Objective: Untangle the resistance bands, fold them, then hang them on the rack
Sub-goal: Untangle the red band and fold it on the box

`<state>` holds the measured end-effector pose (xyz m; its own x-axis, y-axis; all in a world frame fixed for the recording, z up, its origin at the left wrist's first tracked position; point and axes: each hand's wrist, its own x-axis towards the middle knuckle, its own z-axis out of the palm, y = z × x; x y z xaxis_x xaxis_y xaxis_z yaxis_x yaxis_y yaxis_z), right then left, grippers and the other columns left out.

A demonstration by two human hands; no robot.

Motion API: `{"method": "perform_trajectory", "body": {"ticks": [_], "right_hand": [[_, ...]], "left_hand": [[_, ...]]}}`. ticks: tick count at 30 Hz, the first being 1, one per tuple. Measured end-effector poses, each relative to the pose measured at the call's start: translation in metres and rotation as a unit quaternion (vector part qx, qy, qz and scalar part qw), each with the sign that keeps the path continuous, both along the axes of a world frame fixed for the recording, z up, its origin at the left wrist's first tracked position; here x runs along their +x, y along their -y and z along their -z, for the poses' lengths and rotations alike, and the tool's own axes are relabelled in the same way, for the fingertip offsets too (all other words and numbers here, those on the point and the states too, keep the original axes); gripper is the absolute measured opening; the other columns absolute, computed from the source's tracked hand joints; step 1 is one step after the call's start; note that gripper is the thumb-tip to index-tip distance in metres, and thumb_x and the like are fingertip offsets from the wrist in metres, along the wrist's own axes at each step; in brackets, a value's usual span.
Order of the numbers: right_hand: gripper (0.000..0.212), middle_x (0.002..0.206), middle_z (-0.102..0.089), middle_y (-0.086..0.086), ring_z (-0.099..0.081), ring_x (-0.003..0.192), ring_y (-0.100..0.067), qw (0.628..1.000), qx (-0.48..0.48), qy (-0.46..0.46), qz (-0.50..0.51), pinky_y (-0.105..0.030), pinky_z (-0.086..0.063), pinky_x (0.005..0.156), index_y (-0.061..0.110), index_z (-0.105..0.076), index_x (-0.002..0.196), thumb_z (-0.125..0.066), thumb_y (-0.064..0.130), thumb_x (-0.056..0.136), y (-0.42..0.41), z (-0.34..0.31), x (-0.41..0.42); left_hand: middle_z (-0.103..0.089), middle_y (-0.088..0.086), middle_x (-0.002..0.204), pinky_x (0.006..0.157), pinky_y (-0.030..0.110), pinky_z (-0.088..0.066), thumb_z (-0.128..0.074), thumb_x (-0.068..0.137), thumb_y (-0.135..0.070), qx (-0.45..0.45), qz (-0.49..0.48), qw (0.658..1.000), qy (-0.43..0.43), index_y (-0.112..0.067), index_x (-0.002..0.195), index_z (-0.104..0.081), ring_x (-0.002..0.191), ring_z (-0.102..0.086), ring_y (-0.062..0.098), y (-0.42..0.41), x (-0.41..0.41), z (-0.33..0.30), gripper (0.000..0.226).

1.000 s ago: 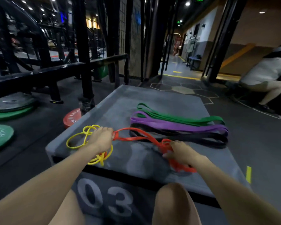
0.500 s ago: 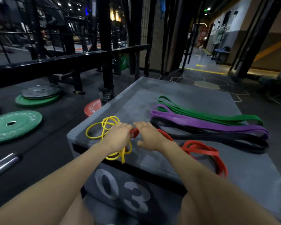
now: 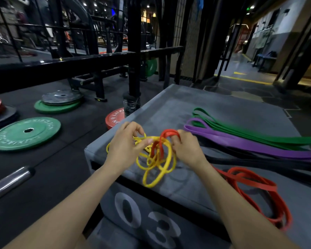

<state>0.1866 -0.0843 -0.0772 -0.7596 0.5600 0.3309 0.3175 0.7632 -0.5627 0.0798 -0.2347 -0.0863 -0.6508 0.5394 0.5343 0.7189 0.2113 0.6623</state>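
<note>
A thin yellow band (image 3: 155, 164) hangs in tangled loops between my hands, lifted just above the front left corner of the grey box (image 3: 187, 187). My left hand (image 3: 126, 146) pinches a yellow strand. My right hand (image 3: 185, 150) grips one end of the red band (image 3: 255, 187), which threads through the yellow loops; the rest of the red band lies coiled on the box to the right. Behind it the black band (image 3: 258, 162), purple band (image 3: 241, 142) and green band (image 3: 250, 130) lie stretched flat side by side.
The box is marked 03 on its front face. Green weight plates (image 3: 25, 133), a red plate (image 3: 115, 118) and a steel barbell sleeve (image 3: 9, 182) lie on the black floor to the left. A black rack frame (image 3: 135, 56) stands behind the box.
Both hands have lifted the yellow and red tangle off the box; the yellow loops now hang in the air. My right hand has closed on the red band's end. The view has swung left.
</note>
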Motion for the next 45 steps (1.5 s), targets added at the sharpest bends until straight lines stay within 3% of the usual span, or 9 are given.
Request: {"method": "perform_trajectory", "body": {"ticks": [5,9,15,21,30,33,36,39,45], "right_hand": [[0.027,0.064,-0.062,-0.015,-0.058,0.060,-0.031,0.995,-0.082,-0.053,-0.002,-0.045,-0.051,0.067,0.014,-0.050,0.066,-0.043,0.017,0.092,-0.004,0.000,0.001],[0.031,0.054,-0.057,0.001,-0.047,0.037,-0.003,0.980,-0.170,-0.081,-0.061,-0.018,-0.037,0.045,0.017,-0.050,0.066,-0.039,0.007,0.093,0.002,0.000,0.004],[0.032,0.059,-0.057,-0.003,-0.045,0.040,-0.005,0.949,-0.258,-0.132,-0.126,-0.015,-0.041,0.044,0.012,-0.052,0.071,-0.036,0.003,0.097,0.010,-0.007,0.008],[0.035,0.056,-0.056,-0.003,-0.048,0.041,-0.003,0.933,-0.298,-0.157,-0.129,-0.015,-0.042,0.045,0.013,-0.055,0.071,-0.035,-0.001,0.097,0.005,-0.009,0.013],[0.034,0.048,-0.056,0.003,-0.045,0.037,-0.004,0.934,-0.314,-0.157,-0.066,-0.017,-0.040,0.044,0.009,-0.054,0.067,-0.037,0.000,0.096,0.001,-0.001,0.008],[0.033,0.044,-0.056,0.003,-0.045,0.034,-0.003,0.934,-0.319,-0.156,-0.046,-0.016,-0.039,0.041,0.009,-0.053,0.066,-0.039,0.002,0.095,0.006,-0.002,0.003],[0.032,0.053,-0.057,-0.008,-0.046,0.033,-0.001,0.926,-0.335,-0.167,-0.044,-0.013,-0.039,0.039,0.007,-0.053,0.067,-0.039,0.002,0.095,0.010,-0.004,0.001],[0.033,0.046,-0.053,-0.002,-0.042,0.031,-0.002,0.922,-0.337,-0.186,-0.032,-0.015,-0.036,0.036,0.009,-0.053,0.066,-0.039,0.002,0.095,0.005,-0.004,0.003],[0.036,0.035,-0.037,0.009,-0.031,0.028,-0.002,0.916,-0.357,-0.180,0.019,-0.014,-0.029,0.032,0.011,-0.042,0.062,-0.039,0.004,0.096,-0.009,0.008,0.001]], "left_hand": [[-0.054,-0.011,0.067,0.064,0.036,-0.049,-0.049,0.067,-0.070,-0.098,0.047,0.994,0.025,-0.026,0.073,-0.056,0.062,-0.052,0.005,-0.003,0.022,0.006,0.045],[-0.049,-0.008,0.095,0.079,0.043,-0.049,-0.061,0.084,-0.037,-0.019,-0.031,0.999,0.001,-0.023,0.090,-0.054,0.086,-0.056,0.013,-0.014,0.019,0.002,0.017],[-0.043,0.002,0.127,0.102,0.034,-0.036,-0.066,0.077,-0.028,-0.030,0.005,0.998,-0.062,-0.018,0.124,-0.049,0.120,-0.039,0.017,-0.017,0.003,0.000,0.051],[-0.062,-0.001,0.086,0.076,0.039,-0.050,-0.060,0.088,-0.023,-0.080,0.091,0.991,0.061,-0.019,0.109,-0.054,0.081,-0.062,0.018,-0.019,0.005,0.003,0.022],[-0.054,-0.011,0.075,0.067,0.026,-0.043,-0.058,0.086,-0.039,0.115,0.016,0.987,0.111,-0.021,0.086,-0.056,0.069,-0.053,0.005,-0.011,0.010,-0.020,0.019],[-0.056,-0.010,0.074,0.066,0.032,-0.044,-0.061,0.065,-0.065,-0.043,0.107,0.989,0.092,-0.026,0.085,-0.050,0.071,-0.055,0.010,-0.007,0.031,-0.016,0.045],[-0.056,-0.012,0.084,0.064,0.032,-0.039,-0.068,0.073,-0.049,-0.223,0.022,0.972,-0.068,-0.029,0.093,-0.045,0.081,-0.057,0.017,-0.010,0.035,-0.003,0.037],[-0.066,-0.005,0.081,0.067,0.035,-0.046,-0.058,0.086,-0.032,-0.119,0.049,0.992,0.003,-0.030,0.086,-0.058,0.080,-0.062,0.021,-0.007,0.014,-0.006,0.002],[-0.062,-0.011,0.062,0.066,0.013,-0.046,-0.049,0.095,-0.010,0.205,0.073,0.941,0.260,-0.020,0.077,-0.060,0.059,-0.057,-0.005,0.009,-0.017,-0.031,0.023]]}}
